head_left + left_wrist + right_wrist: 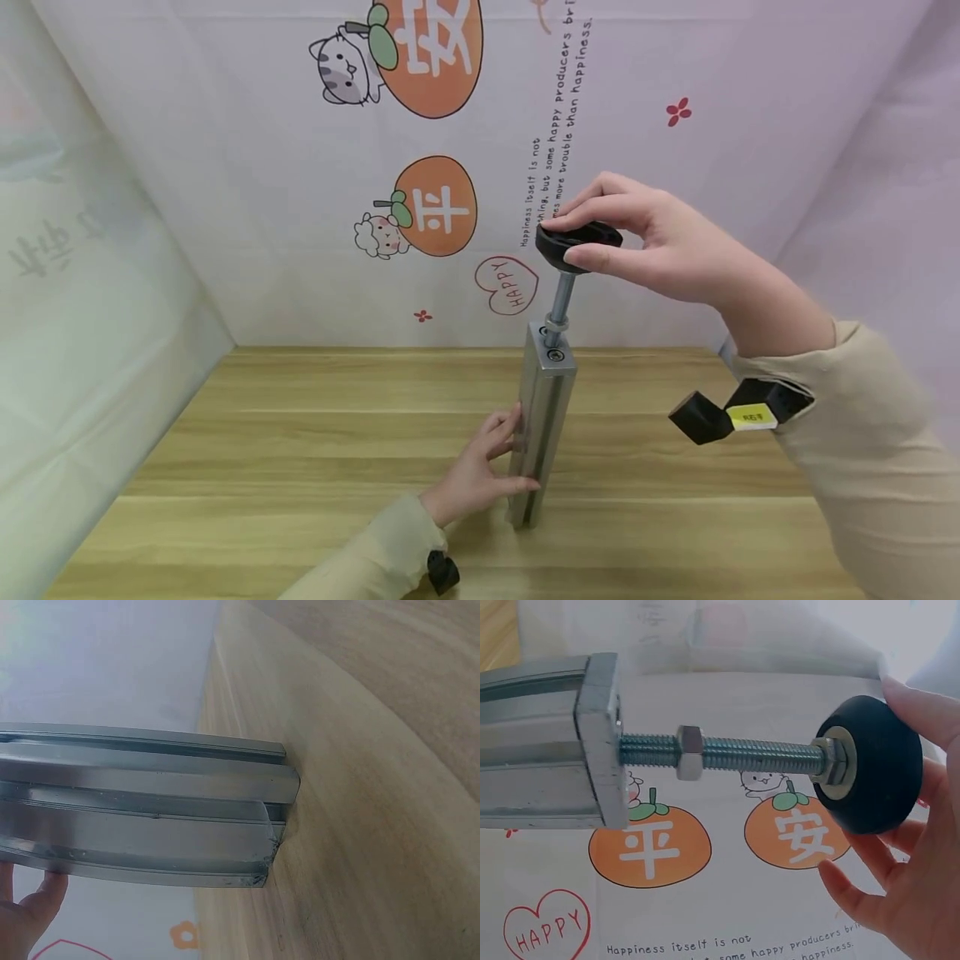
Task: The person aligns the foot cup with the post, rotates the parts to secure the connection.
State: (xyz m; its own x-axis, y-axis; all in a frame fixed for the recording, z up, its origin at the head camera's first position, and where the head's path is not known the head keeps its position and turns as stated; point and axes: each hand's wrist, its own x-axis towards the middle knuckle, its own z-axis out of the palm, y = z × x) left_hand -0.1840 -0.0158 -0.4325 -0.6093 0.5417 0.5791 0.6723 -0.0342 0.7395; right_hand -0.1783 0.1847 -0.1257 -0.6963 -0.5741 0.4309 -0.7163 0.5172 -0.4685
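An aluminium profile (537, 417) stands upright on the wooden table, with a flat end plate (604, 739) on top. My left hand (480, 471) grips it low down, thumb on the near side and fingers on the far side. From the end plate rises a threaded rod (761, 756) carrying a hex nut (691, 752) partway along. At the rod's upper end is a round black levelling foot (558, 248) with a second nut (831, 761) against its base. My right hand (660, 237) holds the foot by its rim, between thumb and fingers.
The wooden table (300, 450) runs back to a white printed cloth (630, 150) hanging behind. More white cloth (97, 250) hangs along the left side, and another cloth (870, 217) on the right. Small black cameras (701, 417) are strapped at both wrists.
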